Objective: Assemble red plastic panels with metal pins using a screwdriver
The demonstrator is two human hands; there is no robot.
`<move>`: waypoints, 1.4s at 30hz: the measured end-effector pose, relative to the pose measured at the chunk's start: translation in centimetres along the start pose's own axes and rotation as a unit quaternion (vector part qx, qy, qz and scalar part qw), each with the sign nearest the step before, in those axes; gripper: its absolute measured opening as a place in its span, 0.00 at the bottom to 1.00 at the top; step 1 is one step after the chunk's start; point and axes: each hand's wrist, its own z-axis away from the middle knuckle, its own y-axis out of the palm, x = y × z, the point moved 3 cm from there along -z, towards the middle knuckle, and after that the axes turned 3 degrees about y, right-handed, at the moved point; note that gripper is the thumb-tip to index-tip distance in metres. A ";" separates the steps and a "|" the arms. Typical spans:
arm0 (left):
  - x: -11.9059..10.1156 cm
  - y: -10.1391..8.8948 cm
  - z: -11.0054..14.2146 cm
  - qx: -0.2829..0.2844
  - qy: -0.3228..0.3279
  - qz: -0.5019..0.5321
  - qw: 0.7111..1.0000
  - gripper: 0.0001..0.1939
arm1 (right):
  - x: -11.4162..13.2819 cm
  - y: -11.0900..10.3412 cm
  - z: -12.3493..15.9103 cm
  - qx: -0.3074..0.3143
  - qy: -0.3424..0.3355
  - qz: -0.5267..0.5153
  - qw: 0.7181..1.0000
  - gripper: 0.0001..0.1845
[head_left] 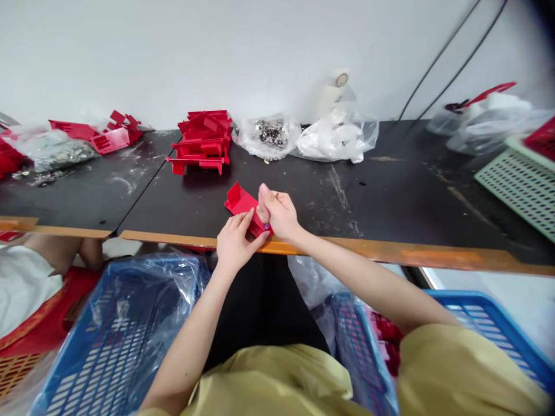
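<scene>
Standing beyond hands [236,240]: red stack [203,141]

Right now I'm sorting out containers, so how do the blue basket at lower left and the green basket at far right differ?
The blue basket sits below the worktop; the green basket is up on it. Clear plastic drapes the blue one, while a red item shows at the green one's top. Both have openwork sides.
</scene>
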 end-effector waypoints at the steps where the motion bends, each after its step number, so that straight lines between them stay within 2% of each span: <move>1: 0.1 0.1 0.0 0.000 0.002 0.002 1.000 0.26 | 0.1 -0.2 -0.3 -0.005 0.005 -0.002 1.000 0.35; 7: 0.3 0.5 0.1 -0.007 0.015 0.011 1.000 0.29 | 1.4 -1.4 -1.3 -0.102 0.035 -0.057 0.993 0.35; 13: 0.2 0.6 0.0 -0.015 0.004 0.018 1.000 0.28 | 1.5 0.3 0.1 -0.080 -0.003 -0.028 0.996 0.35; 18: 0.2 0.5 -0.1 -0.002 -0.010 0.032 0.999 0.27 | 0.4 1.1 0.4 -0.106 0.019 0.011 0.994 0.36; 22: 0.2 0.5 -0.1 -0.005 -0.006 0.044 0.999 0.27 | 0.4 0.7 -0.2 -0.104 0.035 0.024 0.994 0.36; 28: 0.0 0.4 -0.1 -0.035 0.019 0.044 0.998 0.27 | 1.4 -1.0 -1.1 -0.123 0.063 -0.041 0.990 0.35; 36: -0.2 0.2 -0.4 -0.023 0.016 0.034 0.999 0.23 | 0.9 0.2 0.0 -0.060 0.081 -0.010 0.995 0.33; 42: -0.2 0.2 -0.4 -0.025 0.022 0.031 0.999 0.25 | 1.3 -0.6 -0.1 -0.086 0.071 -0.028 0.993 0.34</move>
